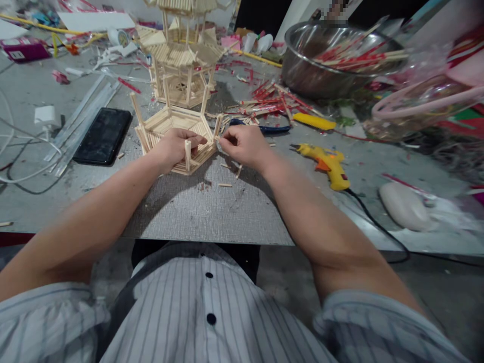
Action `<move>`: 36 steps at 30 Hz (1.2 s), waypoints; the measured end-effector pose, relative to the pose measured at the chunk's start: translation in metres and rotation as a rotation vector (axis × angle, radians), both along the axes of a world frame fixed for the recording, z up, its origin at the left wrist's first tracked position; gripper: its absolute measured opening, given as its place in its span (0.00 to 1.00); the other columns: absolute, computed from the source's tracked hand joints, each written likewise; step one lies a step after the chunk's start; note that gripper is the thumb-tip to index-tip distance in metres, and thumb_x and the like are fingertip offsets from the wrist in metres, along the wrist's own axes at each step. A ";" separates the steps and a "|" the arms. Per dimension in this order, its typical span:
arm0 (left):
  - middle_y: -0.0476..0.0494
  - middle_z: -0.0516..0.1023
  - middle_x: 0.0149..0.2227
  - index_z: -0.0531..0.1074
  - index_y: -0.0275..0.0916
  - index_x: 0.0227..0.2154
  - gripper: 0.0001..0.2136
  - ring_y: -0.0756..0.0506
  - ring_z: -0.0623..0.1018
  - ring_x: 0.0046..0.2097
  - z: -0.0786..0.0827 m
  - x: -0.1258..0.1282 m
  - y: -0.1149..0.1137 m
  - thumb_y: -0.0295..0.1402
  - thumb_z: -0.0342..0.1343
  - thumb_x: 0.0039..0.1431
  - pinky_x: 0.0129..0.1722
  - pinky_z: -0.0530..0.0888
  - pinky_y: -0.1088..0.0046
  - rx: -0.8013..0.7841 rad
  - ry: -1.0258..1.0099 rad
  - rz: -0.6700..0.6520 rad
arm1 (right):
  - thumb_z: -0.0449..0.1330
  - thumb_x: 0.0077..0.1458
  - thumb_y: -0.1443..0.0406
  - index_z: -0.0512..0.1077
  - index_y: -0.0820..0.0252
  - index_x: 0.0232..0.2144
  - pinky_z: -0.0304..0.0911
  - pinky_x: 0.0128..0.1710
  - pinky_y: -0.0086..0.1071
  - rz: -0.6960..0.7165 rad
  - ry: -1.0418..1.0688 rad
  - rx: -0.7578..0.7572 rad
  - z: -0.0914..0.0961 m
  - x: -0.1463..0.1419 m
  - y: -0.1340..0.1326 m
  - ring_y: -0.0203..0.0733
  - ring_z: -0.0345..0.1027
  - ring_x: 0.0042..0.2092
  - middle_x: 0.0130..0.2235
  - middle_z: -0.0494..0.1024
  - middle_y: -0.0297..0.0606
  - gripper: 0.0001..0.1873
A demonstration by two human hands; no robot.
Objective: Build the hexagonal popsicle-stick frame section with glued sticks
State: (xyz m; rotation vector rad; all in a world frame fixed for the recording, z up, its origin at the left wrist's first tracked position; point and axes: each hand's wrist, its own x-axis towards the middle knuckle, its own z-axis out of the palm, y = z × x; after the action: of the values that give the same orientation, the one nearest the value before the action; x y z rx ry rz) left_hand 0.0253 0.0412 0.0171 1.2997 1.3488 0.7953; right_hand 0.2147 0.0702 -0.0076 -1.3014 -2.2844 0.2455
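A hexagonal frame (pixel 181 120) of thin wooden sticks lies on the table, with short posts upright at its corners. My left hand (pixel 177 147) reaches over its near side, fingers bent together inside and against the right part of the frame. At the right corner, my right hand (pixel 245 145) pinches with thumb and forefinger at a small wooden stick (pixel 218 125) beside the frame wall. The fingertips partly hide what they grip. Just behind stands a tiered pavilion model (pixel 181 55) built of similar sticks.
A yellow glue gun (pixel 327 162) with a black cord lies right of my hands. Behind are blue-handled pliers (pixel 270 129), a yellow cutter (pixel 313 121), scattered sticks (pixel 264 107) and a metal basin (pixel 302 75). A black phone (pixel 103 136) lies left; a white mouse-shaped object (pixel 404 205) lies right.
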 end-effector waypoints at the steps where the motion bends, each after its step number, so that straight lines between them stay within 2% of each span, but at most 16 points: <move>1: 0.52 0.64 0.18 0.75 0.25 0.39 0.11 0.58 0.60 0.19 0.000 0.000 0.000 0.26 0.50 0.61 0.23 0.55 0.78 -0.001 0.000 -0.001 | 0.54 0.53 0.64 0.70 0.61 0.24 0.54 0.32 0.33 -0.003 0.004 0.004 0.000 0.000 0.000 0.37 0.60 0.29 0.26 0.71 0.38 0.09; 8: 0.53 0.64 0.18 0.75 0.27 0.36 0.09 0.58 0.59 0.18 0.000 0.000 0.001 0.26 0.50 0.61 0.21 0.55 0.79 0.000 -0.024 -0.009 | 0.54 0.53 0.63 0.70 0.61 0.23 0.55 0.33 0.33 -0.009 0.038 0.023 -0.002 0.000 0.000 0.37 0.60 0.29 0.26 0.72 0.38 0.10; 16: 0.53 0.64 0.18 0.74 0.28 0.38 0.09 0.58 0.59 0.19 -0.001 -0.001 0.003 0.28 0.51 0.62 0.22 0.56 0.80 -0.015 0.027 -0.027 | 0.55 0.52 0.62 0.69 0.61 0.23 0.54 0.29 0.31 0.006 0.089 -0.066 -0.001 0.001 0.004 0.34 0.59 0.27 0.24 0.71 0.35 0.10; 24: 0.53 0.64 0.18 0.74 0.28 0.35 0.08 0.58 0.59 0.18 -0.002 -0.001 0.002 0.27 0.51 0.61 0.21 0.55 0.79 0.008 -0.024 -0.020 | 0.55 0.51 0.65 0.69 0.61 0.22 0.54 0.29 0.31 -0.012 0.124 -0.116 0.002 -0.001 0.001 0.35 0.60 0.27 0.23 0.71 0.35 0.09; 36: 0.52 0.65 0.18 0.75 0.28 0.35 0.09 0.58 0.60 0.18 -0.002 -0.002 0.004 0.27 0.51 0.61 0.23 0.55 0.78 -0.001 0.012 -0.020 | 0.55 0.51 0.65 0.70 0.62 0.22 0.54 0.29 0.30 -0.021 0.129 -0.089 0.000 -0.002 0.002 0.34 0.60 0.27 0.23 0.71 0.35 0.09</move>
State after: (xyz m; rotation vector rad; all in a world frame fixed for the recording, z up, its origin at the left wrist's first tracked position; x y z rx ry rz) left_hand 0.0237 0.0453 0.0148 1.3177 1.3433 0.7738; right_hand 0.2129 0.0723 -0.0075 -1.3126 -2.1723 0.4158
